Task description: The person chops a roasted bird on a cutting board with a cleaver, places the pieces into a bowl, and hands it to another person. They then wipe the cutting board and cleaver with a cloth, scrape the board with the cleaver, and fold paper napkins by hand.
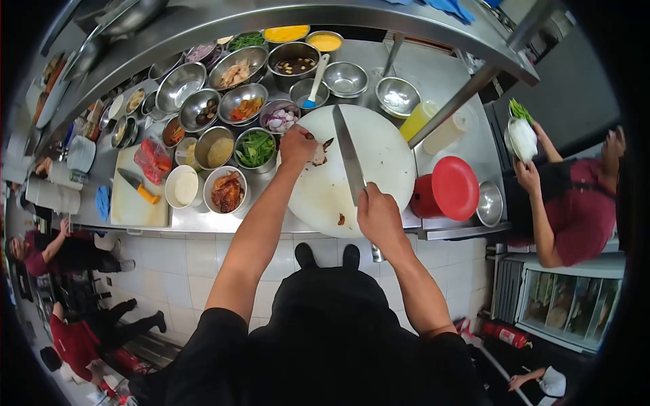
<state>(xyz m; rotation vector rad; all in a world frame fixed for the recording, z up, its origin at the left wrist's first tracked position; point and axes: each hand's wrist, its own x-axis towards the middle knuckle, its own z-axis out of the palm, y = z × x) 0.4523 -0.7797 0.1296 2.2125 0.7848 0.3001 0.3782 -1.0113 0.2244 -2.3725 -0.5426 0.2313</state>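
My right hand [380, 220] is wrapped round the handle of a long kitchen knife [347, 154], its blade pointing away from me over a round white cutting board [386, 145]. At the board's left edge, my left hand [298, 147] has its fingers curled down on a piece of browned roast meat [318, 157], partly hidden by the fingers. A small brown scrap [341, 219] lies near the board's front edge. Close to my left forearm stands a white bowl with roasted meat [227, 192], beside a bowl of green leaves [256, 149] and one of chopped onion [280, 120].
Several metal bowls of ingredients crowd the back left. A second board [139, 203] holds an orange-handled knife [139, 187]. A red container [453, 189] stands on the right. A steel shelf [271, 20] runs overhead. A co-worker [575, 196] at right holds a bowl.
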